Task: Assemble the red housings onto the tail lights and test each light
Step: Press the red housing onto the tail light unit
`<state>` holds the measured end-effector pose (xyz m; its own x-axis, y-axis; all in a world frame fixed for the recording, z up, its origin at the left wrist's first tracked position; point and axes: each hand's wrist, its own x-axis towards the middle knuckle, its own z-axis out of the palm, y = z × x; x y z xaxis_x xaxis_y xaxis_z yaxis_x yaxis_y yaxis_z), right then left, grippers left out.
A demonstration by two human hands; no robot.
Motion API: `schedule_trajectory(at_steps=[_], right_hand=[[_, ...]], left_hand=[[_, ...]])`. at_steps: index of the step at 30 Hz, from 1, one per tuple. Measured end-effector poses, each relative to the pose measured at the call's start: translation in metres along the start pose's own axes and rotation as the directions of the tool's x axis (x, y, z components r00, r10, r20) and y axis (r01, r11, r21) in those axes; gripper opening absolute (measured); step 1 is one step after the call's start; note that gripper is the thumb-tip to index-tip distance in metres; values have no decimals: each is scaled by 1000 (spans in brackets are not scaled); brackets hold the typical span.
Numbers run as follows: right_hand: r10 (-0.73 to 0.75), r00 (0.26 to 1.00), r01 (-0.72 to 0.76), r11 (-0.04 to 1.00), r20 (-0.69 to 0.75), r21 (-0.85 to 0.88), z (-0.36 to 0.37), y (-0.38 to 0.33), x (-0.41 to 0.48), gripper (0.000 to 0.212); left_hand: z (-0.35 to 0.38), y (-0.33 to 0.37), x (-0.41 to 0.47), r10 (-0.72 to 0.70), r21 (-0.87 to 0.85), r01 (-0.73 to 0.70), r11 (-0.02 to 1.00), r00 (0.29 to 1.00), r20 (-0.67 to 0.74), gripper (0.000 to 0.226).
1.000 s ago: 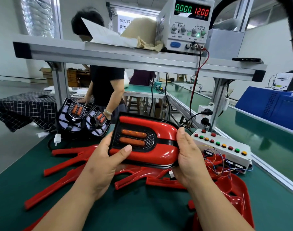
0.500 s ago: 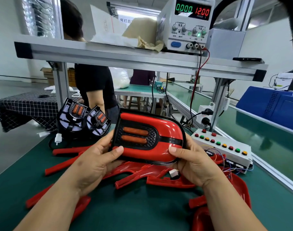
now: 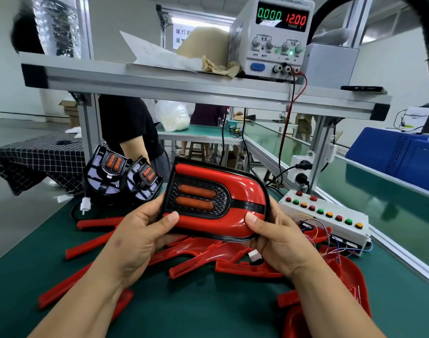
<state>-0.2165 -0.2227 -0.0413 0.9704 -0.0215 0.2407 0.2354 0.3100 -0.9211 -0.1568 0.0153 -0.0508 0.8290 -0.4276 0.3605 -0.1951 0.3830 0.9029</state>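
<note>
Hands: left hand (image 3: 135, 240) and right hand (image 3: 281, 247) each grip one red-housed tail light (image 3: 215, 203).
Bare tail lights (image 3: 109, 173): two, side by side on the table (image 3: 208, 313).

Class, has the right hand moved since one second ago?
Yes. Judged against the button box, the right hand has dropped lower; its thumb, earlier at the top edge of the tail light, now presses the lower front.

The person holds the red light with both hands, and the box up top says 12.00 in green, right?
Not quite. In the head view the box shows 12.00 in red; the green number is 0.000. The left hand and right hand do hold the light.
</note>
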Motion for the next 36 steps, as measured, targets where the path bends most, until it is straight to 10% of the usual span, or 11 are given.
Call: schedule_trajectory(at_steps=[36], right_hand=[[10, 1000, -9, 997, -21, 81, 1, -8, -2, 59]], left_hand=[[8, 3, 2, -125, -49, 120, 992, 982, -142, 42]])
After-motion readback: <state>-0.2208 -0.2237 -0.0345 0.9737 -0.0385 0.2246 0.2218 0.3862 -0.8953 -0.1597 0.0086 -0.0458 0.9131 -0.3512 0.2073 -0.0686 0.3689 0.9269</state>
